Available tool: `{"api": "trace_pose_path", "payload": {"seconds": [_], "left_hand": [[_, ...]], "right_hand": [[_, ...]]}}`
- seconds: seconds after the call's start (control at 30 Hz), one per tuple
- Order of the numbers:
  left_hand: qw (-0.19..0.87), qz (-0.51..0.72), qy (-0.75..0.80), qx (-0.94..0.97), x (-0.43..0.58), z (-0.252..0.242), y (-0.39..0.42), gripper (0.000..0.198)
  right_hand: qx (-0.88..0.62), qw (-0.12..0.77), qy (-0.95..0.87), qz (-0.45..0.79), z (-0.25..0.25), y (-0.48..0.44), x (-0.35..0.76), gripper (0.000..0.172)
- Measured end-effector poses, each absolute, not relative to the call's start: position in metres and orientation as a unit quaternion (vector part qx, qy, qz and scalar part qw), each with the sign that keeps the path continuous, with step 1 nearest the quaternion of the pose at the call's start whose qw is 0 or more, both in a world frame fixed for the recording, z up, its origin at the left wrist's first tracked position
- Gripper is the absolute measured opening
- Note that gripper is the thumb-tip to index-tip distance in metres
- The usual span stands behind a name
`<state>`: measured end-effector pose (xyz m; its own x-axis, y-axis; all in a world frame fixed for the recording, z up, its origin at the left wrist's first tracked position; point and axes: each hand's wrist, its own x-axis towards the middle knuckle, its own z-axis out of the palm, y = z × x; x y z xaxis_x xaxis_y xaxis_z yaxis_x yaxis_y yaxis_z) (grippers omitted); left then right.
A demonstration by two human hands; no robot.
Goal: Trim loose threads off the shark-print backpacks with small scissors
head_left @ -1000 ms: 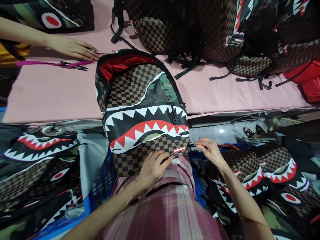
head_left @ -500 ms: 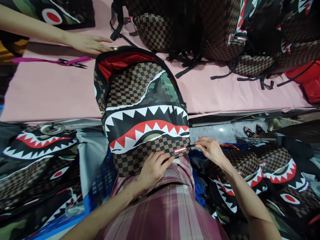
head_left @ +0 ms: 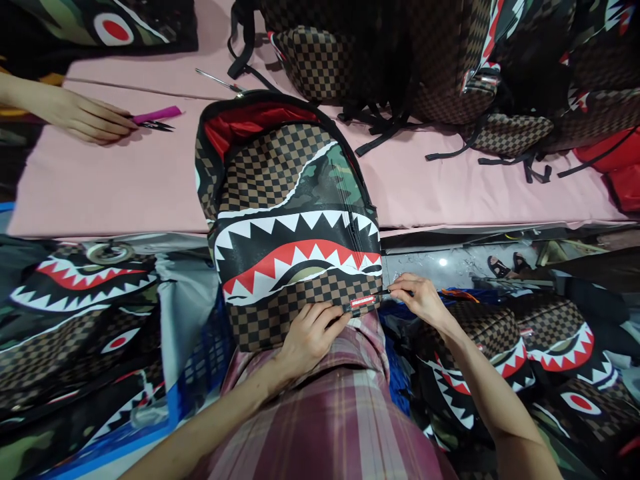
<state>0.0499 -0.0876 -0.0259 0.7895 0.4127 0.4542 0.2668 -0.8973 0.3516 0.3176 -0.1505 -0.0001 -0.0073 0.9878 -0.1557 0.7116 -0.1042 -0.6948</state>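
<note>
A checkered backpack (head_left: 280, 167) with a shark-mouth print leans from my lap against the pink table, its top unzipped on a red lining. My left hand (head_left: 313, 333) grips its lower front, fingers curled on the checks and thumb beside a small red label (head_left: 363, 302). Between the fingertips of my right hand (head_left: 417, 297) is a thin dark pointed tool (head_left: 384, 292). It points left, its tip at the label's upper right edge. What kind of tool it is, I cannot make out. Loose dark threads hang over the right of the print.
Another person's hand (head_left: 95, 117) is on small snips (head_left: 155, 125) with a magenta strip at left. A metal rod (head_left: 217, 80) lies behind the backpack on the pink table (head_left: 115, 193). More backpacks (head_left: 320, 63) stand at the back; others are piled either side of me.
The other person's hand has moved left from the backpack's top to the snips, uncovering the metal rod. My hands stay nearly still; the view has shifted slightly.
</note>
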Motion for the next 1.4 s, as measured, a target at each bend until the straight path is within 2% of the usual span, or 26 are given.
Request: {"api": "trace_pose_path", "payload": {"seconds": [0.73,1.1,1.4], "left_hand": [[0.119,0.266,0.182,0.939,0.05,-0.025,-0.087,0.022],[0.132,0.271,0.176,0.937,0.047,-0.029,-0.088,0.024],[0.136,0.279,0.185,0.932,0.046,-0.027,-0.089,0.023]], "right_hand": [[-0.642,0.246,-0.662,0.298,-0.008,-0.146,0.306,0.023],[-0.628,0.21,-0.69,0.293,0.001,-0.136,0.296,0.023],[-0.645,0.228,-0.654,0.322,0.002,-0.139,0.295,0.02]]}}
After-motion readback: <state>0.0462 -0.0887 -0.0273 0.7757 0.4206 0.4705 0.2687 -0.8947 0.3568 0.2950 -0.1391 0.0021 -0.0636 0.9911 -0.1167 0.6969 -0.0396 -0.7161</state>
